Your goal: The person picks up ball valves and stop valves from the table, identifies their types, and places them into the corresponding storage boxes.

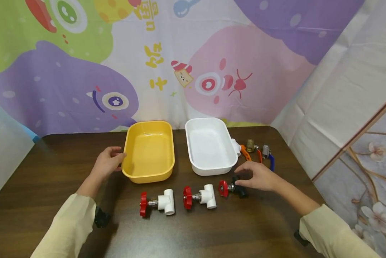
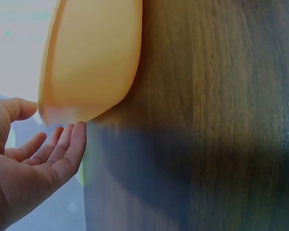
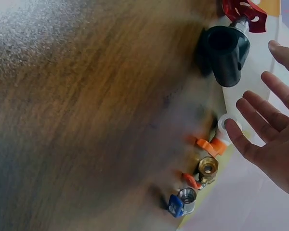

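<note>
My left hand (image 1: 108, 162) is at the left rim of a yellow tray (image 1: 149, 176), its fingertips right by the wall. The left wrist view shows loosely bent fingers (image 2: 67, 144) near the tray's rounded corner. My right hand (image 1: 257, 175) is over a black tee-shaped valve (image 3: 224, 55) with a red handwheel (image 1: 223, 188). In the right wrist view its fingers are spread and apart from the valve. Two white tee valves with red handwheels, a left one (image 1: 165, 202) and a middle one (image 1: 207, 196), lie in front of the trays.
A white tray (image 1: 212, 171) stands right of the yellow one. Beside it lie a white valve with an orange lever (image 1: 245, 153), a brass valve with a red lever (image 1: 250, 145) and a silver valve with a blue lever (image 1: 266, 152). A patterned cloth (image 1: 160, 104) hangs behind the wooden table (image 1: 167, 240).
</note>
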Demonstrator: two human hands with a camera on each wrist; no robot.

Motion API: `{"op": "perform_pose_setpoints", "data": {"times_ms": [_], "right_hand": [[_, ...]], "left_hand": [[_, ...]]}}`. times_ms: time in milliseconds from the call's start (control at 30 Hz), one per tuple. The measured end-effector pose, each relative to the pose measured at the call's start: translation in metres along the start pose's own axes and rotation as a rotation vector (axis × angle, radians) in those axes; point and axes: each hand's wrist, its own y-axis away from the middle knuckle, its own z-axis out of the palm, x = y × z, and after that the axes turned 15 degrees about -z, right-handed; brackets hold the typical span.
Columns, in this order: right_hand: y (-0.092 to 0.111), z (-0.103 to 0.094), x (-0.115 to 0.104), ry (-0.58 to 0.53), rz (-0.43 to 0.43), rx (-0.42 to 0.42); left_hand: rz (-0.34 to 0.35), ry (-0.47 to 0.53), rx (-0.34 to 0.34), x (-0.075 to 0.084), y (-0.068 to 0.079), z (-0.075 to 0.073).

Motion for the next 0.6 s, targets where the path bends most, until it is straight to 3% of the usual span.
{"op": "perform_pose_setpoints", "data": {"times_ms": [600], "right_hand": [[0.0, 0.014, 0.002, 0.005, -0.048, -0.041]], "left_hand": [[-0.006, 0.021, -0.009, -0.003, -0.003, 0.004]]}}
